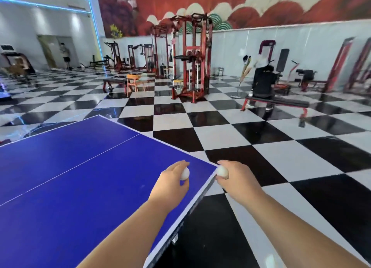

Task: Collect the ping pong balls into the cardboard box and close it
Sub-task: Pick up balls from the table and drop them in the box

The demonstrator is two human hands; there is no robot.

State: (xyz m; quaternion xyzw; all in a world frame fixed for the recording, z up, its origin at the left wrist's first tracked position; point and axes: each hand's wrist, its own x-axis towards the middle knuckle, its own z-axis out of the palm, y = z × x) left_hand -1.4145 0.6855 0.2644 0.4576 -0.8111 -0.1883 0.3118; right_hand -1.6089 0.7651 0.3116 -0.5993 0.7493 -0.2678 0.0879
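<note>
My left hand (172,182) is over the far right corner of the blue table tennis table (70,177), its fingers closed around a white ping pong ball (185,173). Just past that corner, my right hand (236,179) grips a second white ping pong ball (222,171) between thumb and fingers. Both forearms reach in from the bottom of the view. No cardboard box is in sight.
The table's right edge (192,207) runs diagonally toward me, with black and white checkered floor (261,147) beyond it. Red gym machines (190,57) stand further back. A person in black sits on a bench (277,102) at right; another person stands far left.
</note>
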